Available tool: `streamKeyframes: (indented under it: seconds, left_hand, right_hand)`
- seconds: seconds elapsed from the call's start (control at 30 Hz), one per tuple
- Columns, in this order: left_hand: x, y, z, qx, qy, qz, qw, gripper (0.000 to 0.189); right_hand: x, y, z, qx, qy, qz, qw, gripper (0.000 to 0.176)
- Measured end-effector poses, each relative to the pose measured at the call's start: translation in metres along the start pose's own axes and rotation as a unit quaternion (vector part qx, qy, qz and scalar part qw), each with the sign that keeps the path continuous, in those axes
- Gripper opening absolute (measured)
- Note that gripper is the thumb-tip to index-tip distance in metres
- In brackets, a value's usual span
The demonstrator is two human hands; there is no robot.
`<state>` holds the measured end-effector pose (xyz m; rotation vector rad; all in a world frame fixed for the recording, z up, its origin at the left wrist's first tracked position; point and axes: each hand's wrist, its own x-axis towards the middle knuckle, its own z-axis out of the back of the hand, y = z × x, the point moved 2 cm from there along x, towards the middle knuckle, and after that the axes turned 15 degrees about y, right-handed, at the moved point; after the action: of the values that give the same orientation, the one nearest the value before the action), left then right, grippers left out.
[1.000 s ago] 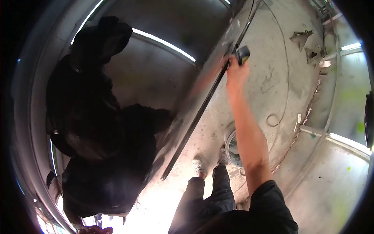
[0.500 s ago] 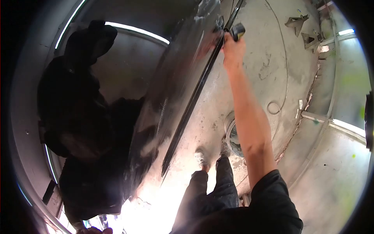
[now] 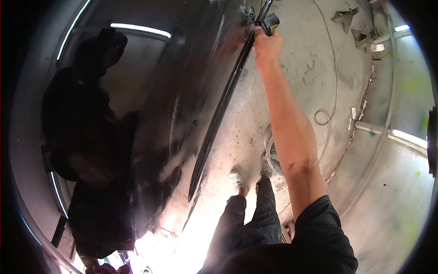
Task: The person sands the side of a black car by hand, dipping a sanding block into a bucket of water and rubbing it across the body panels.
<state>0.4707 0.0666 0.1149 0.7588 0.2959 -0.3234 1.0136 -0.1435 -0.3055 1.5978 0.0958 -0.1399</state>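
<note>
Near the top middle, my right hand is closed around a black power tool with a rounded end and a bit of yellow. The tool is at the lower edge of a glossy black car panel; its working face is hidden. Pale streaks mark the panel, and a dark reflection of a person fills its left part. Just below my hand runs a long black trim strip. Finger-like shapes at the bottom left edge seem part of the reflection. My left hand itself does not show.
A round container stands by my feet, partly behind my arm. A thin hose or cable loops over the stained floor. Metal stands are at the upper right, near a panelled wall. Glare whites out the lower middle.
My right hand and the tool appear slightly higher and further left, still at the panel's edge. The panel and its reflections have shifted left in view.
</note>
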Motion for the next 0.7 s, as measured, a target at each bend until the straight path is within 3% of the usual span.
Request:
streamKeyframes:
  seconds: [0.1, 0.13, 0.2, 0.23, 0.3, 0.33, 0.43, 0.47, 0.53, 0.7]
  left_hand:
    - [0.002, -0.001, 0.006, -0.016, 0.012, 0.013, 1.0, 0.087]
    - [0.02, 0.004, 0.005, 0.023, -0.025, 0.0, 0.999, 0.087]
    - [0.011, 0.003, 0.005, -0.025, -0.009, 0.006, 1.0, 0.085]
    - [0.017, 0.002, 0.01, -0.025, -0.009, 0.007, 1.0, 0.085]
    - [0.013, 0.003, 0.005, -0.037, -0.012, 0.001, 0.999, 0.085]
    - [0.011, 0.005, 0.003, -0.044, -0.012, -0.004, 0.999, 0.086]
    - [0.013, 0.001, 0.007, -0.027, -0.004, 0.008, 1.0, 0.087]
    - [0.019, 0.001, 0.006, -0.027, -0.014, 0.002, 1.0, 0.089]
    - [0.005, 0.001, 0.001, -0.018, 0.015, 0.011, 1.0, 0.089]
    - [0.018, 0.0, 0.005, -0.012, 0.001, 0.007, 1.0, 0.09]
  right_hand:
    - [-0.079, -0.017, -0.005, -0.01, 0.036, 0.028, 0.999, 0.026]
    - [-0.133, -0.026, -0.014, -0.017, 0.027, 0.049, 0.998, 0.028]
    - [-0.261, -0.017, -0.022, 0.01, 0.098, -0.024, 0.995, 0.027]
    - [-0.312, -0.022, -0.023, -0.047, 0.144, -0.071, 0.986, 0.026]
    - [-0.356, -0.041, -0.027, -0.002, 0.185, -0.11, 0.977, 0.025]
    - [-0.339, -0.031, -0.028, 0.027, 0.164, -0.063, 0.984, 0.027]
    - [-0.23, -0.036, -0.023, 0.068, 0.095, -0.051, 0.992, 0.031]
    - [-0.188, -0.024, -0.018, 0.064, 0.059, 0.047, 0.995, 0.03]
    - [-0.132, -0.022, -0.019, 0.105, 0.04, 0.03, 0.993, 0.026]
    - [-0.299, -0.026, -0.032, 0.088, 0.064, -0.022, 0.994, 0.023]
